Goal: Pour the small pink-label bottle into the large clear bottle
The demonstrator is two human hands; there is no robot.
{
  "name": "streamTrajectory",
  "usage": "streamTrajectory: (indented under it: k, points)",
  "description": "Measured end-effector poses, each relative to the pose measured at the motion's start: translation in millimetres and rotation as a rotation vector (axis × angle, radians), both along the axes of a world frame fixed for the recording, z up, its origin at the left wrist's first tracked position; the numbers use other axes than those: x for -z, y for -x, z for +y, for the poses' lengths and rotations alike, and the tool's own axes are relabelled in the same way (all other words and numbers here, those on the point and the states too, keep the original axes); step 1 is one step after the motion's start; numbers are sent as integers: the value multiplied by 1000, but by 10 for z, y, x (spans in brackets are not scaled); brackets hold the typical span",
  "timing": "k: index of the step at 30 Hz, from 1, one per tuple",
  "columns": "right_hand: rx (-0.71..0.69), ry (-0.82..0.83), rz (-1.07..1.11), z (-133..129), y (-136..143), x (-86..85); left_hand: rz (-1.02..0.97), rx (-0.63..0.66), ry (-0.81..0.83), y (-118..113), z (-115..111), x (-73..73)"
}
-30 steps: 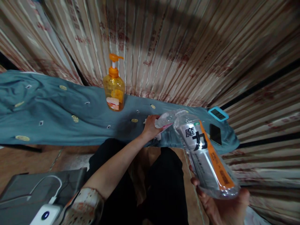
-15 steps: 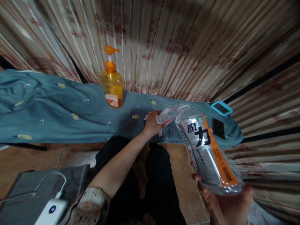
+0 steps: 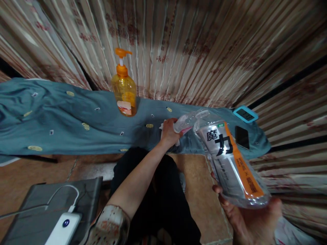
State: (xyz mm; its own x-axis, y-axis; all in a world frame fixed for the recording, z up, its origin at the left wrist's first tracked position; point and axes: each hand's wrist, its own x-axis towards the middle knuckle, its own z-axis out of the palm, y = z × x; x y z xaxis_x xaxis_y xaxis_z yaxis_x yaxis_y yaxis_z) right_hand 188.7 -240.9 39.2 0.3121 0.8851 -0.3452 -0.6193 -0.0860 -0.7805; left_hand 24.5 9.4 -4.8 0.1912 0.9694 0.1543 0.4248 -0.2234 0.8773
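A large clear plastic bottle (image 3: pixel 224 163), with a silver and orange label bearing black characters, lies tilted across the right side. My right hand (image 3: pixel 250 217) is closed around its broad base from below. At the bottle's other end, my left hand (image 3: pixel 170 132) is wrapped around a narrow clear plastic part (image 3: pixel 187 121), apparently the neck; whether it is one piece with the body is unclear. A crumpled white tissue (image 3: pixel 177 141) shows at my left hand, partly hidden by it. My left fingertips are largely hidden.
An amber pump bottle (image 3: pixel 124 93) stands on the teal cloth (image 3: pixel 63 119) covering the narrow table. A blue-framed digital clock (image 3: pixel 245 114) and a dark phone (image 3: pixel 242 137) lie at the right end. Pleated curtains (image 3: pixel 153 44) hang behind. A white power bank (image 3: pixel 63 228) with a cable rests on a grey stool (image 3: pixel 87 190).
The view has shifted slightly, so most things appear a little further right. Both hands keep their hold on the bottle, and my knees have moved closer together.
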Motion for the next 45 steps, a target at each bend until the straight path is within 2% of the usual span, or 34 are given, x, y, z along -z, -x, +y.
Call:
streamTrajectory:
  k: [7, 15, 20, 28, 32, 35, 38, 41, 45]
  points:
    - [28, 31, 26, -10, 19, -41, -6, 11, -25, 30, 23, 25]
    - [-12, -5, -26, -18, -57, -31, -5, -1, -24, -31, 23, 38]
    - [25, 20, -15, -25, -68, -10, -12, 11, -32, -30, 35, 64]
    - [106, 38, -36, -4, -9, -87, 1, 20, -45, -26, 26, 61]
    - [23, 29, -70, -30, -78, -72, 4, 27, -53, -33, 27, 43]
    - [65, 62, -80, -8, -7, -154, 0, 26, -63, -37, 24, 38]
    - [221, 113, -95, 61, 191, -327, -5, 26, -64, -43, 24, 46]
    - [239, 138, -114, 123, 345, -462, -10, 26, -72, -51, 29, 61]
    - [243, 129, -148, 128, 353, -477, 8, 27, -78, -53, 37, 77]
